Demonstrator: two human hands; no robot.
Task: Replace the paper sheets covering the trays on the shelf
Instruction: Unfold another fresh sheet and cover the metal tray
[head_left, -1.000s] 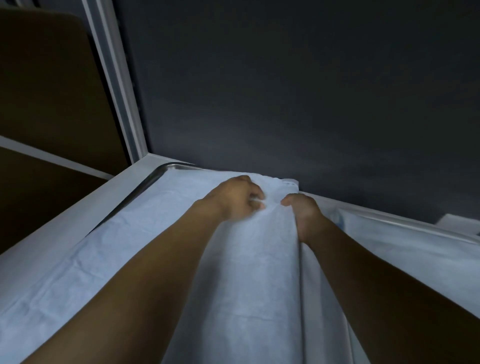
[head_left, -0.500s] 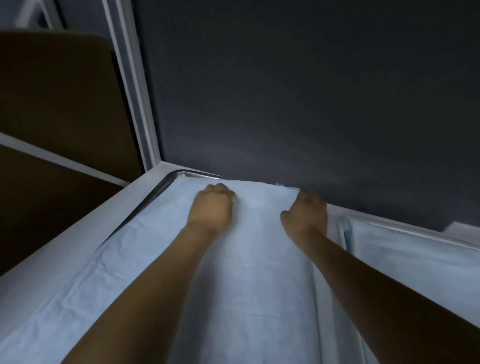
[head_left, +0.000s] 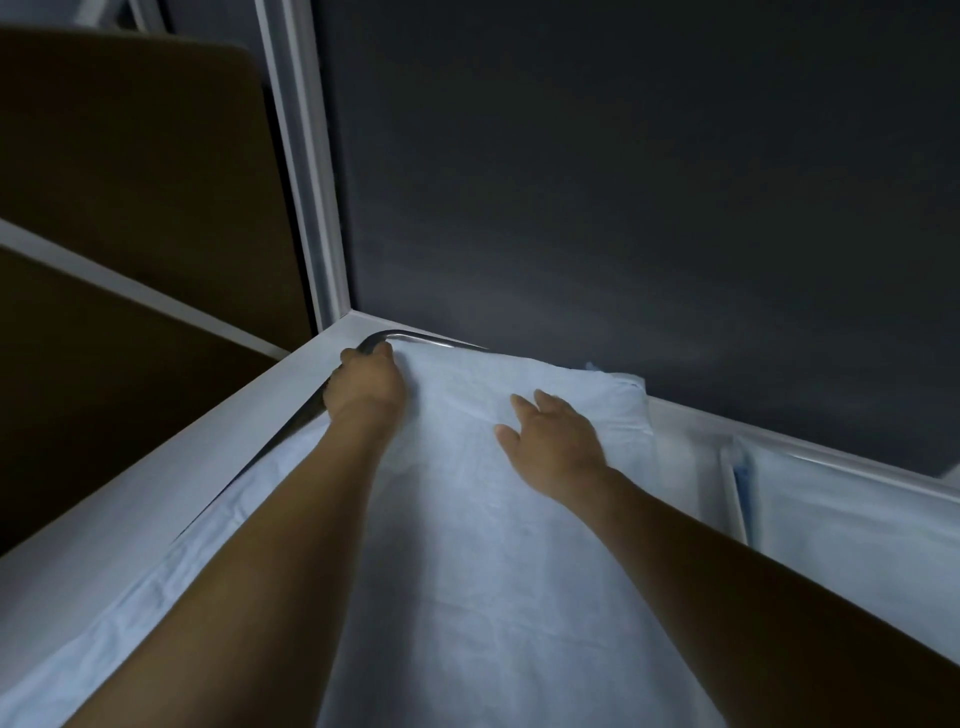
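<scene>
A pale blue paper sheet covers a metal tray on the white shelf. My left hand is at the tray's far left corner, fingers curled over the sheet's edge by the bare metal rim. My right hand lies flat on the sheet near its far end, fingers straight and pressing down. A second tray to the right is covered by its own pale sheet.
A dark back wall stands right behind the trays. A white upright post rises at the shelf's far left corner. Brown panels lie beyond the shelf's left rail.
My left hand moved left to the tray's far corner and curled over the sheet's edge. My right hand left the far right corner, slid left and flattened on the sheet.
</scene>
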